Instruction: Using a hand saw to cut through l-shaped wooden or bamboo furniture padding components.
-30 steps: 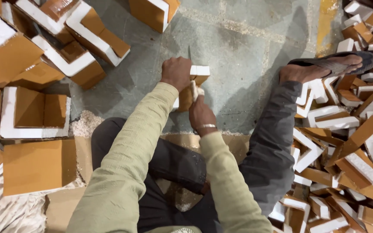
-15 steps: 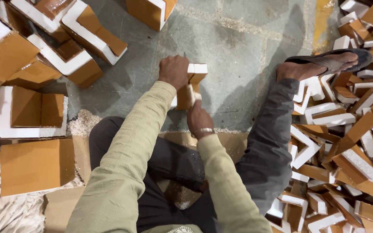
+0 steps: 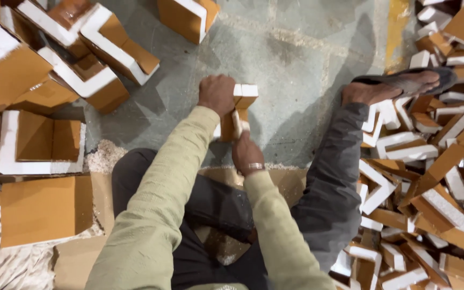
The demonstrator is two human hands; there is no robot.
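I sit on the floor with my legs spread. My left hand (image 3: pixel 217 94) grips the top of a small corner piece (image 3: pixel 244 96) of white foam faced with brown cardboard, standing on the grey concrete floor. My right hand (image 3: pixel 246 153), with a metal band at the wrist, is closed on a thin tool or strip (image 3: pixel 238 122) pressed against the piece's lower part. What exactly that thin thing is cannot be made out.
A heap of small foam-and-cardboard corner pieces (image 3: pixel 430 177) fills the right side, around my sandalled foot (image 3: pixel 398 86). Larger assembled corner blocks (image 3: pixel 44 137) lie at the left and top left. Foam crumbs (image 3: pixel 100 156) and a cardboard sheet (image 3: pixel 44 209) lie near my left knee.
Both hands stay on the piece. My right hand has shifted slightly down and toward me along it; the view has drifted a little.
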